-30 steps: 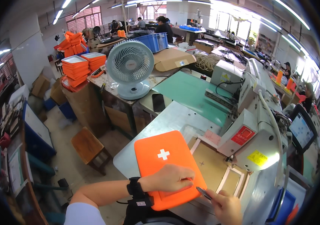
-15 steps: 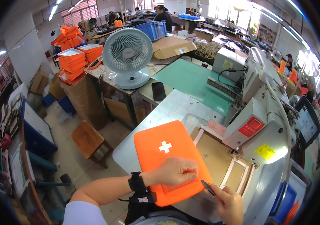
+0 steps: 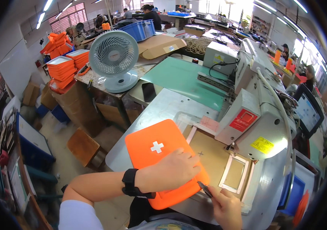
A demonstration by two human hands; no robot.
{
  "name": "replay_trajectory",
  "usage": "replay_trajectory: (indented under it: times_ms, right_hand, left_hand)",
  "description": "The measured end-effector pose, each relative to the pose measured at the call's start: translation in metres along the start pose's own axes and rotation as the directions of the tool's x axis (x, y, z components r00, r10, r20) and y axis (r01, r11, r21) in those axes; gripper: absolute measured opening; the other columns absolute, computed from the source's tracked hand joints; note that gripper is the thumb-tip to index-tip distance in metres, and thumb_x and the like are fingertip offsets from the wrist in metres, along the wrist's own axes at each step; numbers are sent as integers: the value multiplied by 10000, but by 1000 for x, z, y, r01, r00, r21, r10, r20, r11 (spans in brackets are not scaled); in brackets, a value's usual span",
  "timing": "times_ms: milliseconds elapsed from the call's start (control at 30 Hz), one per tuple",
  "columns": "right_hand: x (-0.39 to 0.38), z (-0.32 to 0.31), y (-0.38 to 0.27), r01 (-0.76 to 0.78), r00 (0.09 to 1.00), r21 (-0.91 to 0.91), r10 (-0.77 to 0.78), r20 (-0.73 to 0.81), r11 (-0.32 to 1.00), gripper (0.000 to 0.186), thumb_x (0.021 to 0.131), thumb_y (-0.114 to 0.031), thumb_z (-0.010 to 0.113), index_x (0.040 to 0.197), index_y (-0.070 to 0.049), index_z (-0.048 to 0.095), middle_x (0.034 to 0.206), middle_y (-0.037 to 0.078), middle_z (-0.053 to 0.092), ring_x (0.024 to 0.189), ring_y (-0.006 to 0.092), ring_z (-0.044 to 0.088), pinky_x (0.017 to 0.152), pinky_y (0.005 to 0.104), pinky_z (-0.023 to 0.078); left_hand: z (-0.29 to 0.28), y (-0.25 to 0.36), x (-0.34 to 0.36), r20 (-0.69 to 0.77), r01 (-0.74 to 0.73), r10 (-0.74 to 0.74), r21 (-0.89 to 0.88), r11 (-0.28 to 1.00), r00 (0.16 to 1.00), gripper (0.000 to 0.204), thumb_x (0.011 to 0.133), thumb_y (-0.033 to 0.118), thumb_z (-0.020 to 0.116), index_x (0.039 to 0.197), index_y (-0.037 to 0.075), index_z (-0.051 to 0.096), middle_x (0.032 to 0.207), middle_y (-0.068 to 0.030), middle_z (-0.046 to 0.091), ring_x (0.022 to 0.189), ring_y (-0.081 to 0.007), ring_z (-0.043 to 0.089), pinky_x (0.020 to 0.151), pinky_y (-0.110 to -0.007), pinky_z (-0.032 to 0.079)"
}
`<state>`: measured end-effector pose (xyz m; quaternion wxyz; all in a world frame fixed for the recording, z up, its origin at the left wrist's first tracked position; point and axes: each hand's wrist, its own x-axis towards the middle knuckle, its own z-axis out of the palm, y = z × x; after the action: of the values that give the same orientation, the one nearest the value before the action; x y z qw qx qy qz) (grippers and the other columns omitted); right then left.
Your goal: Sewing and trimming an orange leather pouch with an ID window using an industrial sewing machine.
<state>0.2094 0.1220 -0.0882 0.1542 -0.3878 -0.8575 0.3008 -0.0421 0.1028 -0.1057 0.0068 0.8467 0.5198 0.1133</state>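
An orange case [image 3: 142,143] with a white cross on its lid lies tilted over the near left part of the metal machine table. My left hand [image 3: 175,168], with a black band at the wrist, rests across the lid, fingers apart and reaching toward its right edge. Part of the lid is hidden beneath that hand and forearm. In my right hand [image 3: 227,207] are small dark pointed snips [image 3: 205,188], gripped between thumb and fingers. Their tip is at the case's lower right edge; whether it touches a thread there is too small to tell.
A sewing machine head [image 3: 259,130] stands at the right, above a tan template with white frames [image 3: 209,153]. Behind are a green plate [image 3: 182,76], a phone [image 3: 148,92] and a fan [image 3: 113,57]. Stacked orange cases [image 3: 60,69] and a wooden stool [image 3: 83,145] are at the left.
My left hand has gone from a curled fist to spread fingers on the lid. The view has shifted, so the scene sits further left. The snips remain at the case's edge.
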Motion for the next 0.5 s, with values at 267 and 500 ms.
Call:
replay_trajectory:
  times_ms: [267,500]
  right_hand:
    - [3,13,14,92,990,-7,-92,-109,996,369,808,4,670,1155,-107,729,728,109,568,626,301,603,581,386,477]
    - [6,-7,42,40,999,-47,-42,-33,998,376,893,-88,643,1259,-169,661,789,81,617,624,282,621,577,378,513]
  left_hand:
    - [20,-24,11,28,-35,57,-495,868,998,163,860,221,701,865,92,601,890,-57,613,893,-269,584,769,-395,427]
    - [40,-1,23,-75,85,-152,-560,824,985,147,839,182,722,845,95,604,821,-42,627,840,-277,602,776,-399,433]
